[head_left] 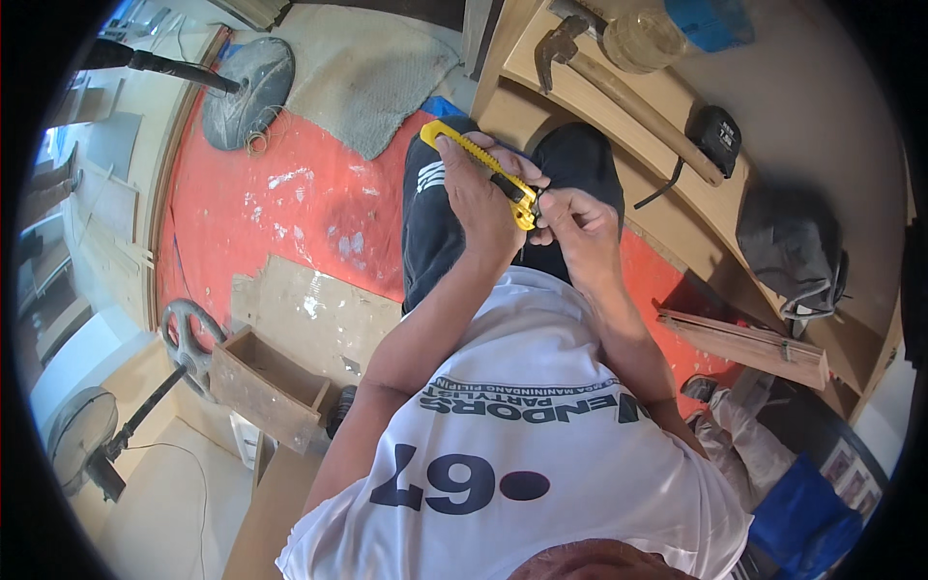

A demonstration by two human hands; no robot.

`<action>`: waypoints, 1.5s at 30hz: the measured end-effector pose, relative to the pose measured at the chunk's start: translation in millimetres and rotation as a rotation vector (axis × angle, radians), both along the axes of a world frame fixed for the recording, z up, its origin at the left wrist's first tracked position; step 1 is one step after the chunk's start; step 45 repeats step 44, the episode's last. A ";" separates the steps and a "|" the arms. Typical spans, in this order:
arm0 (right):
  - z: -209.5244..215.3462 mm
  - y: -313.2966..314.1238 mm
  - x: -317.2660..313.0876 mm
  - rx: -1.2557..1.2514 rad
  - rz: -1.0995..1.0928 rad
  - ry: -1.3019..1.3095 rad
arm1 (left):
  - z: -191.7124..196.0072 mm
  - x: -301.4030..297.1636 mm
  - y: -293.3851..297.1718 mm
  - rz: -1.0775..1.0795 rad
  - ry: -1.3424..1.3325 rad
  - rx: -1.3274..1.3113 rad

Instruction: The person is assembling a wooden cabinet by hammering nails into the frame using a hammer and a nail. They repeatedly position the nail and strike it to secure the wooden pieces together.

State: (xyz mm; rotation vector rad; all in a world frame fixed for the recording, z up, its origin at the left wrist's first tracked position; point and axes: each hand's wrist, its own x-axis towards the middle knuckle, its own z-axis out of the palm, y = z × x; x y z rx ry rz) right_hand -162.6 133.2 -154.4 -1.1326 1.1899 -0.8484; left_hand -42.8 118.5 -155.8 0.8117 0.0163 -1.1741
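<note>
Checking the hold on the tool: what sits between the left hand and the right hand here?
In the head view, only the yellow utility knife bridges them: the left hand grips its body, and the right hand pinches at its blade end; nothing else lies between.

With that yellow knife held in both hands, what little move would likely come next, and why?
Probably easing the blade end out or seating it: the left hand grips the yellow utility knife by its body, while the right hand pinches at its tip. The blade itself is too small to make out.
</note>
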 end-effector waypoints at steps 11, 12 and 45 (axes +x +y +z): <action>3.0 7.1 -6.6 0.047 0.153 -0.010 | 0.2 2.0 -0.2 -0.064 -0.026 0.024; 0.2 11.8 -5.9 0.088 0.130 -0.081 | 0.1 1.1 -0.8 -0.082 -0.028 0.036; 329.9 -13.0 -263.7 -0.735 -0.709 1.079 | 154.4 70.4 -170.3 -0.037 -1.348 -0.568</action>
